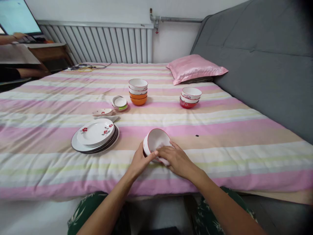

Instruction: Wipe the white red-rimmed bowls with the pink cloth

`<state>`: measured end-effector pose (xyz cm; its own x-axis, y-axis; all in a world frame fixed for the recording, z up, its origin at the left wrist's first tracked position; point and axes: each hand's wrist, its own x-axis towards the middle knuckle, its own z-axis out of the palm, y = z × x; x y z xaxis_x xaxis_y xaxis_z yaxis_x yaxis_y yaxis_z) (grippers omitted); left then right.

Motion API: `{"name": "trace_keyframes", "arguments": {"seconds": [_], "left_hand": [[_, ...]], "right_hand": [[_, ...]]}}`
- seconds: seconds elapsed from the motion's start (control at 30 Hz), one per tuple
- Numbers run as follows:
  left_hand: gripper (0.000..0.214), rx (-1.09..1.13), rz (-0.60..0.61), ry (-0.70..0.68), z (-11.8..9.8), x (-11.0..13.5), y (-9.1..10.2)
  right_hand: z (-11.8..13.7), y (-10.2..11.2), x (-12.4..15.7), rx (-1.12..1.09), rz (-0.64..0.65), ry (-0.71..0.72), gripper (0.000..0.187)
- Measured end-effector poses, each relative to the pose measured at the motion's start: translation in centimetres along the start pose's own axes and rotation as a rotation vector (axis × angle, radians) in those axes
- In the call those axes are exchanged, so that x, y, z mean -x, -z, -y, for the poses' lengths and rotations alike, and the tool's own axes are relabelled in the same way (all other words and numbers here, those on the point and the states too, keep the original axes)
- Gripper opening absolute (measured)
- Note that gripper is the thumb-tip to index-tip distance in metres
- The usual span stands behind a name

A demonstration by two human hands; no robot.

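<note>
A white bowl (156, 138) with a red rim is tilted towards me near the bed's front edge. My left hand (140, 160) is closed on its left side, thumb over the near rim. At the near right rim, my right hand (178, 160) is closed over a white cloth (164, 161), its fingers reaching into the bowl. The cloth is mostly covered by that hand; it could be a tissue. To the left lies a stack of plates (96, 132), the top one white with red flowers.
Behind the plates are small shallow dishes (104, 112) and little bowls (120, 102). Bowl stacks stand farther back, one with orange bowls (138, 98), another (190, 94) to the right. A pink pillow (195, 68) lies beside the grey headboard (256, 52). Another person's arm (9, 39) shows far left.
</note>
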<state>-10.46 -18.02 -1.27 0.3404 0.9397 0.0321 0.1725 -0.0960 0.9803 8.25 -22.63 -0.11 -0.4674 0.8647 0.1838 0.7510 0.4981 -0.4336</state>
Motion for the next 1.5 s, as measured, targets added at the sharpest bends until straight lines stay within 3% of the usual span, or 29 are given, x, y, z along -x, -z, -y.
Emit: {"name": "trace_keyframes", "arguments": {"seconds": [0.27, 0.37, 0.53, 0.87, 1.23, 1.5], "left_hand": [[0.086, 0.009, 0.012, -0.096, 0.0, 0.2, -0.3], [0.089, 0.060, 0.064, -0.121, 0.0, 0.4, -0.5], [0.083, 0.047, 0.080, -0.170, -0.1, 0.7, -0.6], [0.073, -0.015, 0.044, -0.117, 0.1, 0.7, -0.5], [0.071, 0.016, 0.034, -0.109, 0.2, 0.5, -0.5], [0.071, -0.014, 0.028, -0.072, -0.1, 0.5, -0.4]], "right_hand": [[0.0, -0.4, -0.3, -0.038, -0.082, 0.047, 0.048], [0.8, -0.5, -0.4, -0.120, -0.160, -0.043, 0.035], [2.0, -0.7, -0.3, -0.347, -0.254, -0.185, 0.030], [2.2, -0.6, -0.5, -0.244, -0.156, -0.119, 0.035], [-0.4, 0.5, -0.2, 0.025, -0.054, 0.059, 0.047], [-0.7, 0.6, 0.0, -0.001, -0.048, 0.056, 0.054]]}}
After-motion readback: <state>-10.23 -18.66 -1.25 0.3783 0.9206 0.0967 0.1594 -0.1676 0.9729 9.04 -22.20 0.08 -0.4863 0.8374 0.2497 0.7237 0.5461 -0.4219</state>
